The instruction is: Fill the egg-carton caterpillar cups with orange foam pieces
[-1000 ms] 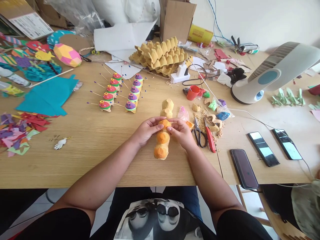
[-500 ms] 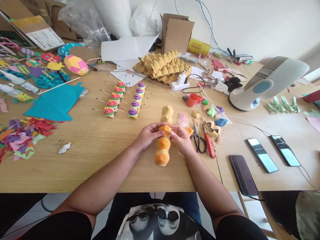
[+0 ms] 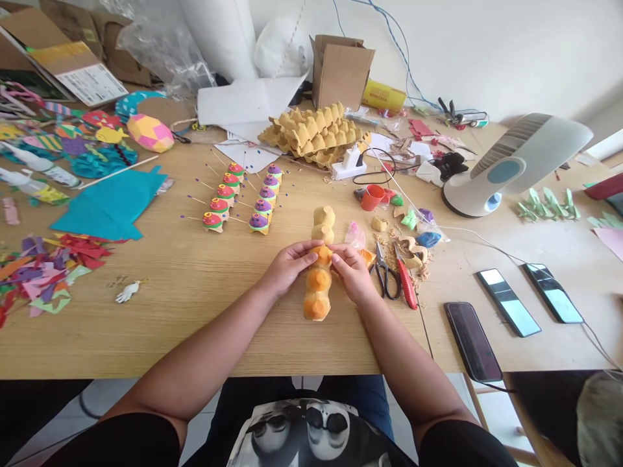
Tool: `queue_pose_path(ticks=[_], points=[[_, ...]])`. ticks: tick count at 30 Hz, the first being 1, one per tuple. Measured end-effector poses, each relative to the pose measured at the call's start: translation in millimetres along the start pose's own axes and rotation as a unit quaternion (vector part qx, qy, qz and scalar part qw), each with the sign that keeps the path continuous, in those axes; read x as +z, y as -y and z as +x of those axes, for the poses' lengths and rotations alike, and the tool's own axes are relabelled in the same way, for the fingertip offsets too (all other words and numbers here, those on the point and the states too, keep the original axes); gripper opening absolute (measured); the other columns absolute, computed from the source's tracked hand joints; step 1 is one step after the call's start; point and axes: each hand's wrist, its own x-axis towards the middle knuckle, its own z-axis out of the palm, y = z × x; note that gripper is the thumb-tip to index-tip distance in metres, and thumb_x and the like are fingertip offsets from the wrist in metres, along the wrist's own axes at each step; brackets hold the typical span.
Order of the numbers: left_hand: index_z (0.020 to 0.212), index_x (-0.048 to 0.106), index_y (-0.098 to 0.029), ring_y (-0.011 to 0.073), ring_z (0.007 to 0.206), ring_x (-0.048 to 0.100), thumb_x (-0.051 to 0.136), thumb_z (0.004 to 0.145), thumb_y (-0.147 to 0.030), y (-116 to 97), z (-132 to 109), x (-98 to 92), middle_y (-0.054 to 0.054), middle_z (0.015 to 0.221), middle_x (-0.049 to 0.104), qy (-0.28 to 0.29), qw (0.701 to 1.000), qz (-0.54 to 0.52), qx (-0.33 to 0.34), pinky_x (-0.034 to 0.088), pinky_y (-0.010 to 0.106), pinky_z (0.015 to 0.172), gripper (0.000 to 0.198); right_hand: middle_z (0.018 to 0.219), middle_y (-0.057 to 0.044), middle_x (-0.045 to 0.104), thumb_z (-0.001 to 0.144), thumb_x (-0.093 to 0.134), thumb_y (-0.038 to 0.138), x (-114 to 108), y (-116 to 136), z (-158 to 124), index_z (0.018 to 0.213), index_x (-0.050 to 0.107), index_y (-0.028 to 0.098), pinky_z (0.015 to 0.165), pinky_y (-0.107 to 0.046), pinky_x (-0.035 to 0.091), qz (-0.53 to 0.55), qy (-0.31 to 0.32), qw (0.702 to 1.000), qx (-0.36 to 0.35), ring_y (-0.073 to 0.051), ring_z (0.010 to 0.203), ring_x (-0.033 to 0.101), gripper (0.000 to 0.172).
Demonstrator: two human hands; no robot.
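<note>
An egg carton strip (image 3: pixel 318 281) with orange on its bumps is held upright-side up between my two hands, just above the table's near middle. My left hand (image 3: pixel 293 263) pinches its left edge, thumb on the side of a bump. On the opposite edge, my right hand (image 3: pixel 351 267) grips the same bump with thumb and fingers. Beyond my fingertips lies a bare yellowish carton piece (image 3: pixel 323 224); whether it joins the strip is hidden. Orange clay (image 3: pixel 368 257) in a wrapper lies beside my right hand, near black-handled scissors (image 3: pixel 385 275) and a red utility knife (image 3: pixel 405 277).
Two decorated carton caterpillars, one red and green (image 3: pixel 219 205) and one purple (image 3: pixel 263 206), stand left of centre with pins sticking out. Stacked egg trays (image 3: pixel 311 133) sit behind. A white fan (image 3: pixel 506 165) and several phones (image 3: pixel 472 340) occupy the right. Paper scraps (image 3: pixel 48 269) cover the left.
The view has shifted slightly. Both hands keep the same grip on the strip, whose near end has tipped a little to the right.
</note>
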Motion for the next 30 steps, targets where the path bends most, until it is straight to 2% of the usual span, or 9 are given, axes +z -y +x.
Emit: queue_pose_path(ticks=[3, 8, 12, 16, 21, 26, 30], points=[[0.111, 0.079, -0.022, 0.0147, 0.088, 0.070, 0.090, 0.072, -0.037, -1, -1, 0.8, 0.005, 0.105, 0.078, -0.013, 1.000, 0.006, 0.002, 0.053, 0.024, 0.078, 0.043, 0.087, 0.001, 0.070, 0.077, 0.083, 0.047, 2, -3, 0, 0.100, 0.069, 0.025, 0.074, -0.029, 0.052, 0.008, -0.013, 1.000, 0.001, -0.015, 0.079, 0.063, 0.035], [0.108, 0.079, -0.023, 0.0155, 0.089, 0.071, 0.091, 0.071, -0.037, -3, -2, 2.0, 0.005, 0.103, 0.079, -0.010, 1.000, -0.012, 0.006, 0.054, 0.026, 0.080, 0.042, 0.088, 0.001, 0.069, 0.077, 0.084, 0.048, 3, -3, 0, 0.098, 0.069, 0.026, 0.071, -0.027, 0.050, 0.025, -0.003, 1.000, 0.003, -0.014, 0.076, 0.060, 0.034], [0.107, 0.079, -0.022, 0.0177, 0.086, 0.071, 0.087, 0.075, -0.045, -2, -4, 2.4, 0.006, 0.101, 0.079, 0.001, 1.000, -0.031, -0.004, 0.055, 0.030, 0.078, 0.040, 0.084, 0.002, 0.066, 0.082, 0.078, 0.053, 4, 0, -2, 0.107, 0.067, 0.028, 0.067, -0.027, 0.048, 0.028, -0.001, 0.999, 0.022, -0.013, 0.070, 0.057, 0.037], [0.102, 0.079, -0.022, 0.0154, 0.079, 0.069, 0.088, 0.074, -0.043, -1, -5, 3.3, 0.004, 0.095, 0.078, -0.016, 1.000, -0.025, -0.004, 0.053, 0.028, 0.073, 0.036, 0.078, 0.004, 0.062, 0.081, 0.078, 0.053, 5, 1, -4, 0.111, 0.063, 0.030, 0.067, -0.027, 0.048, 0.024, 0.012, 0.999, 0.027, -0.014, 0.070, 0.057, 0.041], [0.104, 0.077, -0.023, 0.0159, 0.085, 0.070, 0.086, 0.076, -0.041, -3, -6, 3.6, 0.003, 0.098, 0.078, -0.013, 0.999, -0.044, -0.002, 0.054, 0.029, 0.078, 0.034, 0.083, 0.004, 0.062, 0.083, 0.077, 0.050, 9, 2, -5, 0.103, 0.059, 0.029, 0.066, -0.025, 0.048, 0.082, -0.006, 0.996, 0.029, -0.012, 0.069, 0.057, 0.035], [0.103, 0.076, -0.023, 0.0146, 0.082, 0.068, 0.085, 0.077, -0.040, -4, -6, 2.3, 0.002, 0.096, 0.076, -0.009, 1.000, -0.003, 0.015, 0.051, 0.026, 0.073, 0.032, 0.084, 0.005, 0.064, 0.079, 0.080, 0.044, 15, 6, -8, 0.105, 0.050, 0.031, 0.065, -0.026, 0.049, 0.139, -0.004, 0.987, 0.085, -0.014, 0.070, 0.060, 0.041], [0.100, 0.075, -0.023, 0.0138, 0.079, 0.065, 0.085, 0.077, -0.038, -3, -7, 4.3, 0.001, 0.092, 0.074, -0.008, 1.000, -0.002, 0.013, 0.048, 0.025, 0.071, 0.029, 0.091, 0.005, 0.067, 0.076, 0.082, 0.039, 17, 9, -9, 0.102, 0.048, 0.031, 0.065, -0.027, 0.051, 0.159, -0.003, 0.983, 0.089, -0.015, 0.074, 0.062, 0.044]])
